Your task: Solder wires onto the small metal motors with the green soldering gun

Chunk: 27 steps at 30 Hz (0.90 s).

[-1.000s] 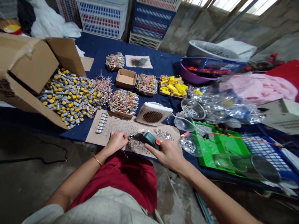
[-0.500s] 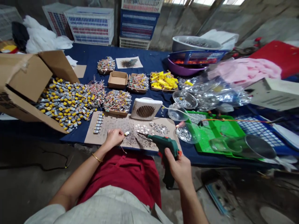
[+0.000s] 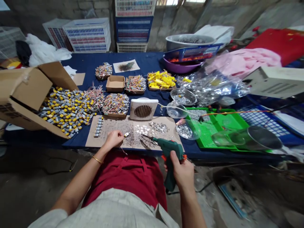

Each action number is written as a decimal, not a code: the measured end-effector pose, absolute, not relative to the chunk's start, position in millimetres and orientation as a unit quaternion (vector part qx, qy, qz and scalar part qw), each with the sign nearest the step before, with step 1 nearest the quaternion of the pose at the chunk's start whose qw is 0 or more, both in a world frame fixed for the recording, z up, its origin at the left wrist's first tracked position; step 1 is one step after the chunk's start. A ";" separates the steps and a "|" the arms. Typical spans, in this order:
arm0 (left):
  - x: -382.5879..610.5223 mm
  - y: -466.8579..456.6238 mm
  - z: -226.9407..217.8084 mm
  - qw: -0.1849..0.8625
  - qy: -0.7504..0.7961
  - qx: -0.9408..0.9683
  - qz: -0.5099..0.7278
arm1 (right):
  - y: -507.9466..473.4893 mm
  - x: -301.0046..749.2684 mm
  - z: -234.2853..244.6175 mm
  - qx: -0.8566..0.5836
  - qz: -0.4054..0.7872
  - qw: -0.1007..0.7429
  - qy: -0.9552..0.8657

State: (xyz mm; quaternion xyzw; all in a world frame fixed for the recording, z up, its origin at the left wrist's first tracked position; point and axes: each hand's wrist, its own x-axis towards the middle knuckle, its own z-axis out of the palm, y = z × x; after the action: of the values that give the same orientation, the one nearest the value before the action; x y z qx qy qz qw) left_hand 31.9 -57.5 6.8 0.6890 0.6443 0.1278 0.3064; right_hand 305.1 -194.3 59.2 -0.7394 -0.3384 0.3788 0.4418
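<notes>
My left hand (image 3: 114, 138) is closed in a pinch over the front of the cardboard sheet (image 3: 91, 141). A small motor (image 3: 126, 135) with a yellow end pokes out from its fingertips, and a thin wire dangles below. My right hand (image 3: 182, 169) wraps round the handle of a green soldering gun (image 3: 169, 147). The gun's thin dark tip points left toward the motor, with a gap between them. Small metal pieces (image 3: 159, 127) and dark crumbs lie scattered on the sheet. Left of my left hand stands a row of several motors (image 3: 98, 127).
A tipped cardboard box (image 3: 26, 85) spills many motors (image 3: 68, 109) at left. Behind the sheet stand a white vent fan (image 3: 143, 109) and small trays of wired motors (image 3: 116, 104). Bowls of metal parts (image 3: 185, 130) and a green basket (image 3: 220, 126) are on the right.
The camera view has shifted slightly, so the table sits a little differently in the picture. Both hands keep their holds, and the soldering gun's tip stays just right of the motor.
</notes>
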 end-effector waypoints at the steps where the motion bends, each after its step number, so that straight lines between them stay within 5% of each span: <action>1: 32.2 -57.3 6.8 0.305 0.644 0.690 0.127 | -194.0 304.3 60.1 -0.739 0.380 0.445 -0.334; 13: 0.0 -68.6 24.8 0.268 0.547 0.793 -0.016 | -198.4 306.8 48.2 -0.739 0.394 0.451 -0.308; 22: 7.9 -77.3 18.9 0.345 0.563 0.742 0.119 | -198.2 299.9 60.1 -0.738 0.419 0.455 -0.271; 27: 20.8 -91.2 32.9 0.211 0.534 0.818 0.031 | -200.6 301.1 61.4 -0.749 0.414 0.445 -0.264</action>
State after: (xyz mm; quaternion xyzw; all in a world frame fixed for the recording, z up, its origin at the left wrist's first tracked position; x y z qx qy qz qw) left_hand 20.8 -91.2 32.9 0.8183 0.5337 0.0312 0.2110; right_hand 301.1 -200.6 61.4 -0.7488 -0.2644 0.4140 0.4450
